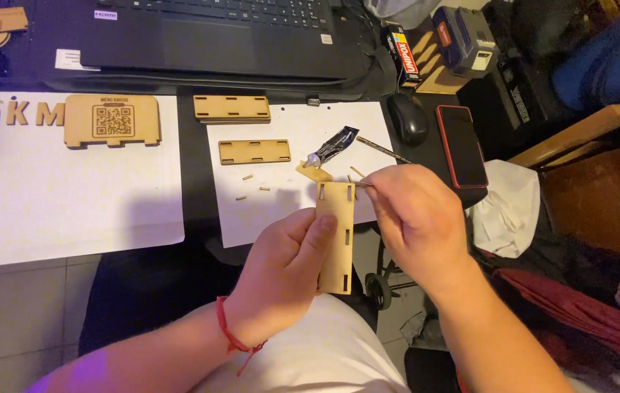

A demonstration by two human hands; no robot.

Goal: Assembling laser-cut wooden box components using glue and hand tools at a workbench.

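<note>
My left hand point(281, 269) grips a narrow slotted wooden panel point(337, 233), held upright above my lap. My right hand point(415, 215) pinches a thin wooden stick point(359, 183) whose tip touches the panel's top edge. Just beyond the panel, a small glue tube point(332, 145) lies on a white sheet point(281, 211), beside a small wood scrap point(313, 172). A second slotted panel point(254, 151) lies flat on the same sheet, with several tiny wooden pegs point(251, 185) scattered below it.
A stack of slotted panels point(231, 108) lies near a black laptop point(215, 36). On the left sheet point(69, 196) sit a wooden plaque with an engraved code point(112, 120) and wooden letters point(37, 114). A black mouse point(407, 118), a red-edged phone point(461, 145) and a thin rod point(382, 150) lie to the right.
</note>
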